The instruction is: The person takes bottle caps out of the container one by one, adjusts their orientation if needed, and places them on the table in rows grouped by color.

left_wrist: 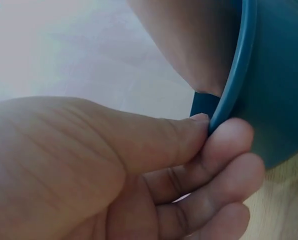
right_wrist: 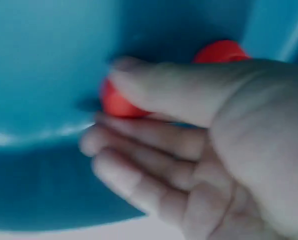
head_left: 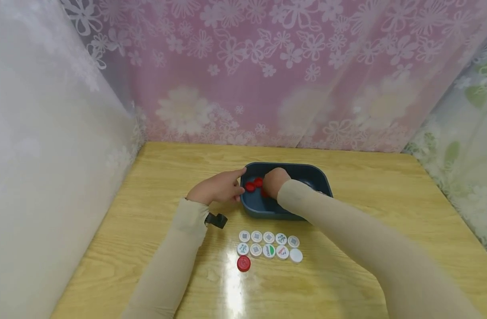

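Note:
In the head view, a dark blue basin (head_left: 259,204) stands on the table with loose red bottle caps (head_left: 250,187) inside. My left hand (head_left: 221,188) is at its left end; in the left wrist view the thumb and fingers pinch the basin's rim (left_wrist: 233,80). My right hand (head_left: 276,180) reaches down into the basin. Close up in the right wrist view, its thumb and fingers pinch a red bottle cap (right_wrist: 120,104) near the basin's floor. Another red cap (right_wrist: 220,51) lies behind the thumb, partly hidden.
In front of the basin, white bottle caps (head_left: 269,237) with printed tops lie in two rows on the wooden table (head_left: 179,166). One red bottle cap (head_left: 243,263) sits below the left end of the rows. A pink floral curtain (head_left: 247,88) hangs behind the table.

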Tool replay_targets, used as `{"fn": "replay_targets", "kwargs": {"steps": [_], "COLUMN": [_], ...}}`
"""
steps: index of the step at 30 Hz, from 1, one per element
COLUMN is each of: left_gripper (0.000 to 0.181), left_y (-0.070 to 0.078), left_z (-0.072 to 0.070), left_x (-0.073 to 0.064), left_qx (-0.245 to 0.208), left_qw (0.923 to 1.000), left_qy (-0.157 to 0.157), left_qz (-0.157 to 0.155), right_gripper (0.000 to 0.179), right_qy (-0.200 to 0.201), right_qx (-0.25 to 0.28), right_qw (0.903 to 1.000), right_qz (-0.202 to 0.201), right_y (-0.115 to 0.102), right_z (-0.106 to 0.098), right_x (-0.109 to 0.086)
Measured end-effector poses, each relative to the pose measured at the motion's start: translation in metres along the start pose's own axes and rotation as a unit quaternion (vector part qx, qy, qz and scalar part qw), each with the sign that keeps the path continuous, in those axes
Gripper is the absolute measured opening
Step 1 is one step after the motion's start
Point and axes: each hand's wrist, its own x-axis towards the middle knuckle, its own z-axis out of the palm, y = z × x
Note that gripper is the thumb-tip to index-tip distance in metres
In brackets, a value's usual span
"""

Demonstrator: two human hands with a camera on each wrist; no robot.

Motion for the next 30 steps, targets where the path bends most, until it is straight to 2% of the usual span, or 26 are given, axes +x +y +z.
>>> {"fn": "replay_targets", "kwargs": {"steps": [2, 4, 7, 10, 12, 15, 19, 23, 27, 30], "left_gripper": [0.068, 0.069, 0.07, 0.071, 0.071, 0.07, 0.07, 0.07, 0.07, 0.07], "left_y": [0.001, 0.003, 0.005, 0.006, 0.006, 0.007, 0.004, 0.003, 0.002, 0.001], "left_z": [0.0, 0.001, 0.002, 0.004, 0.003, 0.003, 0.001, 0.001, 0.002, 0.004], "left_x": [0.0, 0.0, 0.0, 0.0, 0.0, 0.001, 0.0, 0.0, 0.002, 0.003], "left_qx": [-0.001, -0.01, -0.015, -0.011, -0.002, 0.001, -0.012, -0.02, -0.024, -0.028], "left_qw": [1.0, 0.9999, 0.9998, 0.9998, 0.9999, 0.9999, 0.9997, 0.9997, 0.9997, 0.9996], "left_qy": [0.0, -0.002, -0.01, -0.009, -0.006, -0.006, -0.003, -0.004, -0.003, -0.004], "left_qz": [0.0, -0.003, -0.01, -0.013, -0.013, -0.014, -0.019, -0.014, -0.008, -0.006], "right_gripper": [0.016, 0.012, 0.005, 0.012, 0.018, 0.025, 0.031, 0.028, 0.022, 0.024], "right_qy": [0.025, 0.054, 0.114, 0.186, 0.235, 0.305, 0.353, 0.37, 0.364, 0.345], "right_qx": [-0.006, 0.012, 0.106, 0.203, 0.236, 0.24, 0.237, 0.188, 0.129, 0.119], "right_qw": [0.9996, 0.9982, 0.9876, 0.9613, 0.9425, 0.9194, 0.8974, 0.8955, 0.9047, 0.9126], "right_qz": [0.011, 0.022, 0.023, -0.008, -0.034, -0.067, -0.117, -0.162, -0.179, -0.184], "right_y": [0.003, 0.01, 0.021, 0.02, 0.008, -0.019, -0.059, -0.094, -0.114, -0.121], "right_z": [0.002, 0.001, -0.001, 0.005, 0.014, 0.036, 0.059, 0.074, 0.083, 0.087], "right_x": [-0.01, -0.024, -0.052, -0.085, -0.107, -0.138, -0.164, -0.178, -0.178, -0.176]}}
